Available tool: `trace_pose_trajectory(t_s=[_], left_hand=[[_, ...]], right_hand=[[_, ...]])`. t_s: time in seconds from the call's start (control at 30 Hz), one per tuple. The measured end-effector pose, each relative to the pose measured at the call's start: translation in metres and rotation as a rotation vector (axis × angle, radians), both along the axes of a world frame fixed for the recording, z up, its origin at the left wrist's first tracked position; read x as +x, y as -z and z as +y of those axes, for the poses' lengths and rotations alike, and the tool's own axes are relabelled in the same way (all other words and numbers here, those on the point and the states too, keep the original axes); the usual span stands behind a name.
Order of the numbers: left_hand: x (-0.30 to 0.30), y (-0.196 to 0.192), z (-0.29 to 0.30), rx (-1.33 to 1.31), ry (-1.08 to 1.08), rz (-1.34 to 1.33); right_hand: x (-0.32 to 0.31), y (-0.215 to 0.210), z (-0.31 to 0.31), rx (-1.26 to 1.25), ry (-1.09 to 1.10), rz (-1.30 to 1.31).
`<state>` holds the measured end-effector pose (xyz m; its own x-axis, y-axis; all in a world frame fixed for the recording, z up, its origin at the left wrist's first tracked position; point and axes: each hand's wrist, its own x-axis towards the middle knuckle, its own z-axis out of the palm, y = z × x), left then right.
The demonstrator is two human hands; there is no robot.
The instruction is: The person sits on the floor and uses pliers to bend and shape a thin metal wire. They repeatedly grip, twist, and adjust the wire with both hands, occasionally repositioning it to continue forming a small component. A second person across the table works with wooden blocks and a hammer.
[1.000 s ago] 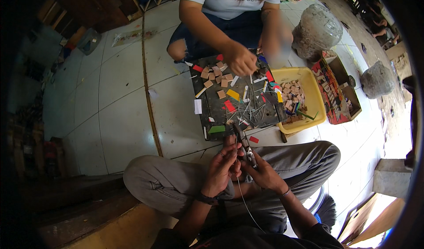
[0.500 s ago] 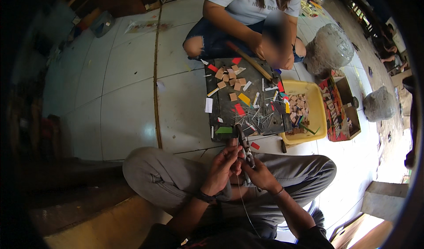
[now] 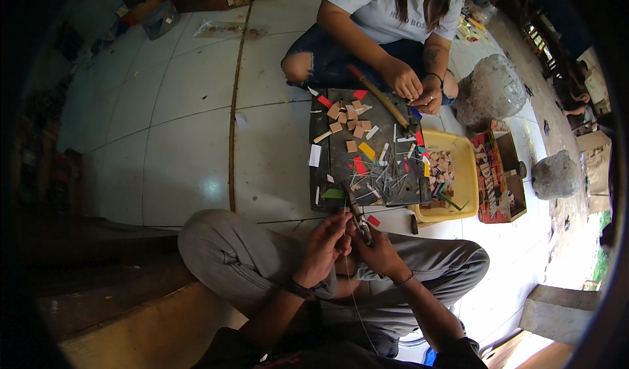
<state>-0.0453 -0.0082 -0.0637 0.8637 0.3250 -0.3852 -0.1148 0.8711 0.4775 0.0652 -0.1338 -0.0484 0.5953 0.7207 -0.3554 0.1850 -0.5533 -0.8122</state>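
Above my lap, my left hand is closed, with a thin wire pinched between its fingers. The wire's tail curves down over my legs. My right hand grips a pair of pliers, whose dark jaws point away from me at the near edge of a dark board. Both hands are close together; the exact contact of wire and jaws is too small to tell. On the board lie cut wire pieces, small wooden blocks, a green strip and other coloured scraps.
Across the board sits a person, both hands together over its far right corner. A hammer lies at that side. Right of the board stand a yellow basin holding wooden blocks, an open cardboard box and a large wrapped lump.
My view has shifted slightly. The pliers' jaws look closer together and tilt a little further left. The other person's hands, blurred before, now show clearly. My hands keep their hold.
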Motion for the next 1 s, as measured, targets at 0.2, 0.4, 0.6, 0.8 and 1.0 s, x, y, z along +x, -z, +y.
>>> trace_pose_trajectory(t_s=[0.2, 0.4, 0.6, 0.8, 1.0], left_hand=[[0.001, -0.001, 0.0, -0.005, -0.015, 0.002], [0.002, -0.005, -0.001, 0.016, -0.006, -0.007], [0.002, -0.01, 0.0, 0.032, -0.008, 0.046], [0.004, -0.013, -0.001, 0.063, -0.041, 0.061], [0.003, -0.016, -0.002, 0.107, -0.033, 0.091]], right_hand=[[0.005, 0.005, 0.001, 0.086, -0.031, -0.082], [0.002, 0.001, 0.002, 0.11, -0.006, -0.132], [0.004, -0.007, 0.003, 0.001, -0.011, -0.275], [0.004, -0.017, 0.0, -0.043, -0.011, -0.292], [0.008, -0.032, -0.002, 0.002, -0.021, 0.02]])
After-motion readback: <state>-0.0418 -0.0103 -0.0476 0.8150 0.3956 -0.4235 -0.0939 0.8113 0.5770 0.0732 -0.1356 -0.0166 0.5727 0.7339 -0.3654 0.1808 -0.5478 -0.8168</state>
